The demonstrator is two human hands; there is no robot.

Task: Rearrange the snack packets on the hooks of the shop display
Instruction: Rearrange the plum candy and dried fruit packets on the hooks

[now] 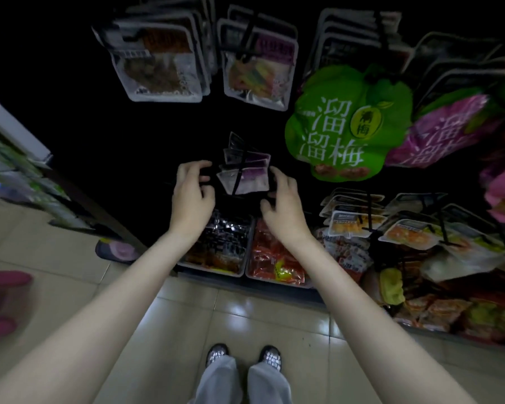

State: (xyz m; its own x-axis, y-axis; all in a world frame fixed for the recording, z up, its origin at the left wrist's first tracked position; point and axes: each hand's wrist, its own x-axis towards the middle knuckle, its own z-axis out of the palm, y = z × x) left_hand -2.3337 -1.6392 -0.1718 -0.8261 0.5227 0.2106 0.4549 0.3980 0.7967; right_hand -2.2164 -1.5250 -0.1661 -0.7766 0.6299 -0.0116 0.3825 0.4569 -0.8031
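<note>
Small stack of purple-and-clear snack packets [245, 173] hangs on black hook [239, 170], mid-display, between both hands. Left hand [193, 196] at stack's left edge, fingers curled; right hand [283, 202] at right edge, fingers curled. Actual grip: cannot tell, dark. Green plum bag [347, 123] up right; snack trays [216, 246] below.

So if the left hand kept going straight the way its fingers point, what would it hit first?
Most likely the small stack of purple packets on the hook just ahead. The left hand has its fingertips at the stack's left edge; whether they already touch it is unclear.
</note>
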